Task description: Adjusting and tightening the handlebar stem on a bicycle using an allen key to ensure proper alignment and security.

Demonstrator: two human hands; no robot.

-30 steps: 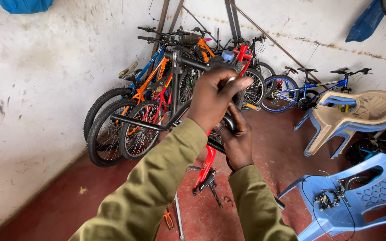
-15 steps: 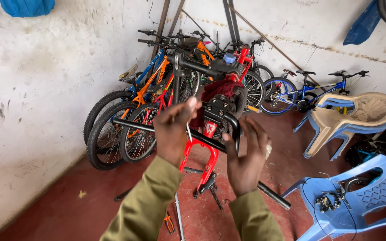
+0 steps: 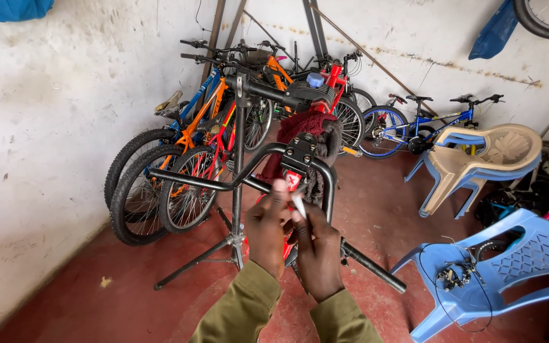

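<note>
Against the whitewashed wall, left of the black tripod repair stand (image 3: 237, 159), leans a tangle of parked bicycles (image 3: 179, 165) in orange, blue and red; I make out at least four, though they overlap too much for a sure count.

On the stand, a red bicycle frame with a black curved handlebar (image 3: 268, 166) hangs clamped, a dark red knitted cloth (image 3: 306, 130) draped over it, likely as padding.

Just below the handlebar, in front of the stand, the person's left hand (image 3: 268, 232) and right hand (image 3: 318, 254) meet. Both are closed together around a small white tube-like thing (image 3: 298, 204), its tip poking up between the fingers toward the frame.

Right of the stand, one small blue bicycle (image 3: 427, 124) rests at the wall. Nearer are three plastic chairs: a beige one stacked on a blue one (image 3: 478, 155), and a light blue chair (image 3: 509, 267) carrying loose brake parts and cable (image 3: 454, 276).
</note>
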